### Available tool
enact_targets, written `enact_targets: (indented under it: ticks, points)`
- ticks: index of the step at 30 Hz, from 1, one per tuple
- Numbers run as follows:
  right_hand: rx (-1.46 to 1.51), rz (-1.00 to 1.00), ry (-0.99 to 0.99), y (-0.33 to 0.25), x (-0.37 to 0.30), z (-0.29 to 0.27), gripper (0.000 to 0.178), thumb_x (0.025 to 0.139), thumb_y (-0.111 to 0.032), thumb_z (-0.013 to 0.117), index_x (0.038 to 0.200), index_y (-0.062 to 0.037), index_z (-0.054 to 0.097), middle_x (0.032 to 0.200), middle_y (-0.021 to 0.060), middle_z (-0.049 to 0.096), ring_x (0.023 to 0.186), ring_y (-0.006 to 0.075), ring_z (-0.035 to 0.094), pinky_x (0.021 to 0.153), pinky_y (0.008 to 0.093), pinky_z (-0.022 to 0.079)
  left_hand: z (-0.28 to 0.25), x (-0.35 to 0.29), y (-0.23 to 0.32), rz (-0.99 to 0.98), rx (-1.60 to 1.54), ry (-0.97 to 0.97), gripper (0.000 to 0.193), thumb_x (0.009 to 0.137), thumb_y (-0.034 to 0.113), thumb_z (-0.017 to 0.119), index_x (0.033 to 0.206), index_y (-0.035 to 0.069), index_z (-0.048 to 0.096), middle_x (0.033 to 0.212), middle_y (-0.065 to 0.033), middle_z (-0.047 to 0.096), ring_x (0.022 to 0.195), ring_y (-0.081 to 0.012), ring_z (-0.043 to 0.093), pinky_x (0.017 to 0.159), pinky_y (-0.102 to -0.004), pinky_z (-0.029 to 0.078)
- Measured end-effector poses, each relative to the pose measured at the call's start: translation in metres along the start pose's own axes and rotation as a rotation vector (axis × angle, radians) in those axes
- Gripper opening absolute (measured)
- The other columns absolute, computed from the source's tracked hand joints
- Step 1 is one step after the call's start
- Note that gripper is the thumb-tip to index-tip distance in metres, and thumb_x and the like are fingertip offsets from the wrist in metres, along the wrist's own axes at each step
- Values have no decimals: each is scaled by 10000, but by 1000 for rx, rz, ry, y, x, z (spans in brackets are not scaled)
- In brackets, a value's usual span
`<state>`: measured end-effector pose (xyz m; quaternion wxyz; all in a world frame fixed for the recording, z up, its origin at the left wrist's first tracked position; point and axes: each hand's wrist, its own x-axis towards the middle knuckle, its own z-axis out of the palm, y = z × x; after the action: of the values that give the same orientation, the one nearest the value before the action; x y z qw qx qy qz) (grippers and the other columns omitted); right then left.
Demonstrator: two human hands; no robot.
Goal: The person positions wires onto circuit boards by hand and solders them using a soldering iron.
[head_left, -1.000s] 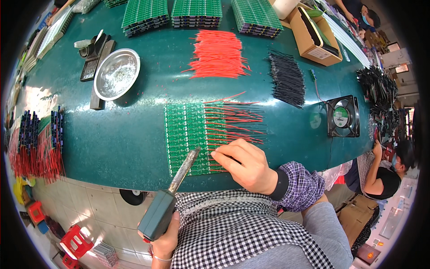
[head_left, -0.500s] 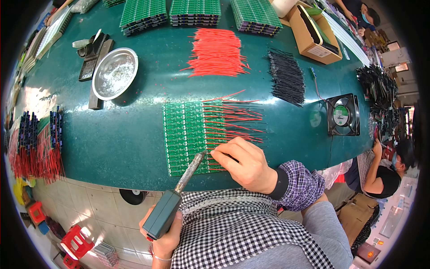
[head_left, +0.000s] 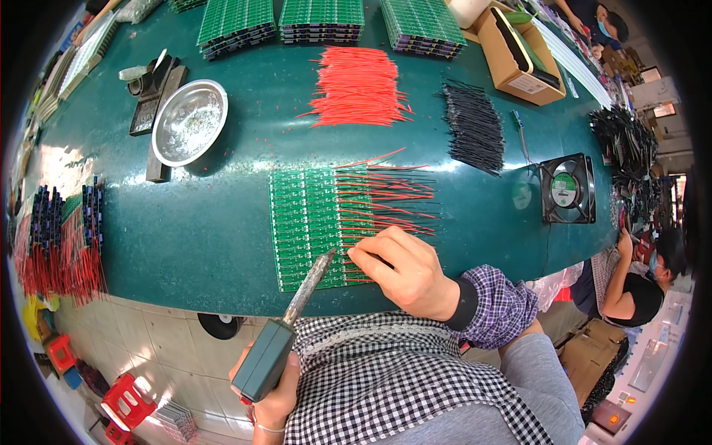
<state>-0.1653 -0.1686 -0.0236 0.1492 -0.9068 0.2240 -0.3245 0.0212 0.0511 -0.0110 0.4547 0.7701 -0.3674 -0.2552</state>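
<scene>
A green circuit board panel (head_left: 308,222) lies flat on the table in front of me, with rows of red and black wires (head_left: 389,196) sticking out from its right part. My left hand (head_left: 278,397) is wrapped round the dark green handle of a soldering iron (head_left: 265,361). The iron's tip points up and right, over the panel close to my right fingertips. My right hand (head_left: 408,271) is closed in a pinch at the panel's wire row, on what looks like a thin wire; its end is mostly hidden by the fingers.
Beyond the panel lie a red wire bundle (head_left: 357,87) and a black wire bundle (head_left: 473,126). A metal bowl (head_left: 165,141) stands at left, a small fan (head_left: 566,190) at right. Stacked panels (head_left: 322,18) and a cardboard box (head_left: 530,87) line the back. Co-workers (head_left: 630,297) sit at right.
The soldering iron has shifted slightly left and down, its tip drawing a little away from my right fingertips. My right hand stays nearly still.
</scene>
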Motion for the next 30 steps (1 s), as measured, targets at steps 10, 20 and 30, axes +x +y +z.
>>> enact_targets:
  ticks: [10,20,30]
  points:
    - [2,-2,12,0,-1,1,336,656,-7,726,990,29,728,928,98,681,746,218,642,590,300,551,2,7,10,26,107,-64,193,698,-10,775,879,-39,715,800,-133,676,624,-227,639,570,-316,503]
    - [-17,-19,-25,2,-1,-1,309,678,-30,721,978,37,682,933,94,646,798,215,611,653,309,538,2,-3,-3,-4,11,22,195,703,22,782,877,-28,710,785,-136,657,628,-244,630,577,-325,490]
    - [6,-6,-38,0,-1,-2,297,691,-26,719,980,39,688,941,99,642,820,226,616,670,311,543,3,-7,1,-84,-15,82,245,711,65,826,903,-33,710,838,-128,684,661,-220,647,596,-326,501]
